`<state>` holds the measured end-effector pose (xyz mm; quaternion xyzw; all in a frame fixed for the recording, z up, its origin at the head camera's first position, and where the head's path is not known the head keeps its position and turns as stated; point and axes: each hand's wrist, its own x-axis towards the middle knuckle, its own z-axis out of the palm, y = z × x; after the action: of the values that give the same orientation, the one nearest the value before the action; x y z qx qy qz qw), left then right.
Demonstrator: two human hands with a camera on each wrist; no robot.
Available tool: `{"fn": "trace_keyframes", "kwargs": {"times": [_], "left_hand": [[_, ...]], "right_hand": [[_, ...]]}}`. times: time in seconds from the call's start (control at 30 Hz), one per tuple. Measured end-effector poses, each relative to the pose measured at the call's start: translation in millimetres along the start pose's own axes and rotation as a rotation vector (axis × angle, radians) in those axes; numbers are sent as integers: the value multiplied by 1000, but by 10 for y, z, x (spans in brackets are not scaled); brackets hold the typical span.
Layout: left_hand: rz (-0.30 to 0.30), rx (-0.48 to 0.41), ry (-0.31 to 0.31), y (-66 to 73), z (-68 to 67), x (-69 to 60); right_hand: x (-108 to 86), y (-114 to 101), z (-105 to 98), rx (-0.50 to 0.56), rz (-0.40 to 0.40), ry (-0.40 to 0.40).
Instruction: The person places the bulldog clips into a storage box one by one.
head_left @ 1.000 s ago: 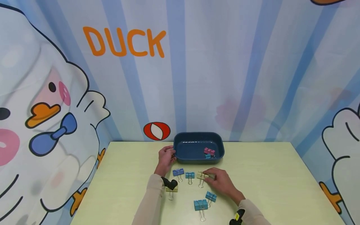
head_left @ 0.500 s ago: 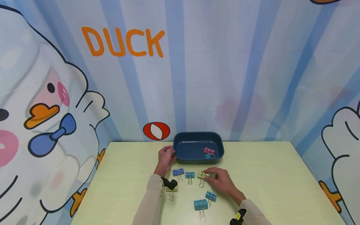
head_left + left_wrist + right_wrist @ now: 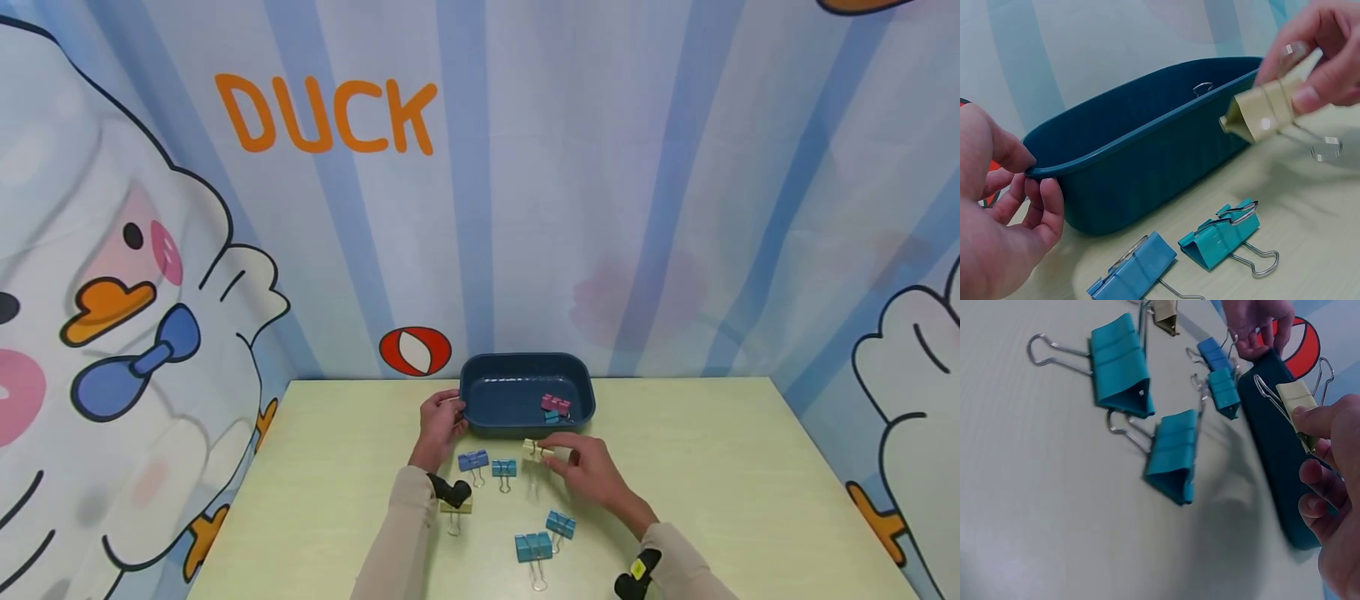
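Note:
The right hand [image 3: 592, 471] pinches a pale yellow binder clip [image 3: 534, 451] just in front of the dark blue tray [image 3: 487, 432]. In the left wrist view that yellow clip [image 3: 1260, 111] hangs above the table beside the tray's long wall [image 3: 1147, 172]. The left hand [image 3: 1007, 206] grips the tray's left end, thumb over the rim and fingers curled below it. Inside the tray lie a pink clip [image 3: 556, 403] and a small teal clip [image 3: 552, 417]. A blue clip [image 3: 473, 460] and a teal clip [image 3: 504, 468] rest on the table in front of the tray.
Nearer the front lie two more teal clips [image 3: 533, 547] [image 3: 561, 524]. Another yellow clip [image 3: 456, 506] sits partly behind the black band on the left wrist. A curtain with duck drawings [image 3: 525, 208] rises behind the table [image 3: 712, 467].
The right hand has raised the yellow clip off the table and moved it slightly toward the tray. The left hand stays at the tray's left end.

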<state>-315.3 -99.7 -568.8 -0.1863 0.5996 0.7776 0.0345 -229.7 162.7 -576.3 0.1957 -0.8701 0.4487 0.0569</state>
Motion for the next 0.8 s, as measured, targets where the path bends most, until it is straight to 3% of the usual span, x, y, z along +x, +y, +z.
{"fn": "trace_keyframes", "kwargs": {"times": [0.53,0.8], "left_hand": [[11,-3,8,-16,-15,12],[12,-1,0,-18,-7,20]], "right_hand": [[334,-296,-206,-4,-76,38],[589,-449,-371,-17,-41,58]]}}
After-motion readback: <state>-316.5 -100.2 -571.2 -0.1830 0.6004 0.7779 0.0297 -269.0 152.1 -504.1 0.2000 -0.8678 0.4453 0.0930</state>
